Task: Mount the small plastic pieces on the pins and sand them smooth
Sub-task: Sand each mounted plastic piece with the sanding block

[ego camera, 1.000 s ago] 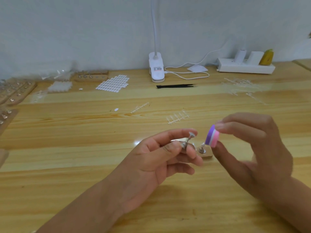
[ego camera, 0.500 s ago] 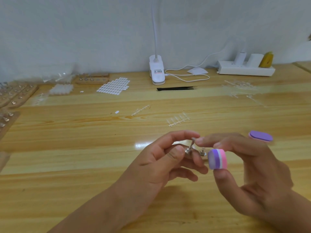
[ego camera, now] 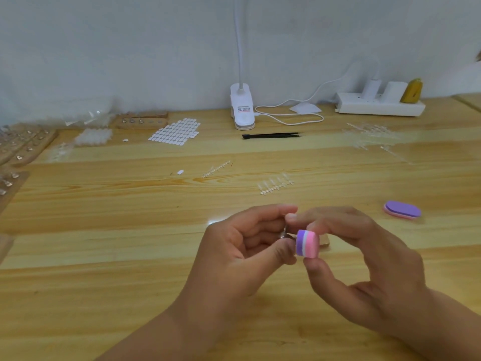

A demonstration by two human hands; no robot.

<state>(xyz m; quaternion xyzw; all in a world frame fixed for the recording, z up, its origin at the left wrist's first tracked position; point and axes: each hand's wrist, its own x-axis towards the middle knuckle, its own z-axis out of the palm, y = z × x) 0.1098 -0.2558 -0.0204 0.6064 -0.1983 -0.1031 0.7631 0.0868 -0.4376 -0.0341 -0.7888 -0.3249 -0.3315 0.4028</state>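
L hand (ego camera: pixel 242 246) is curled, palm turned inward, w/ thumb and forefinger pinching a metal pin (ego camera: pixel 284 231) that stands tilted btwn the two hands. R hand (ego camera: pixel 364 256) pinches a small sanding block (ego camera: pixel 307 243) (purple, white and pink layers) btwn thumb below and a finger above. Its forefinger reaches across to meet the L forefinger at the top of the pin. The block sits just beside the pin's lower end, right by the L thumb. The small plastic piece is prob. on the pin's tip, but fingertips cover that spot, so can't tell. A tan wooden base (ego camera: pixel 324 243) peeks out just behind the block, under the R fingers.

Off to the right of the R hand, an oval sanding pad (ego camera: pixel 402 209), purple over pink, lies flat on the wooden table (ego camera: pixel 104 282). Just past both hands lies a clear plastic sprue (ego camera: pixel 276 184), w/ a thinner sprue (ego camera: pixel 216 169) beyond the L hand. Well beyond the hands, near the wall, are black tweezers (ego camera: pixel 272 135), a white clip lamp (ego camera: pixel 242 110) and a power strip (ego camera: pixel 380 106). Far out on the L hand's side are a sheet of white ovals (ego camera: pixel 174 131) and wooden pin boards (ego camera: pixel 26 144).
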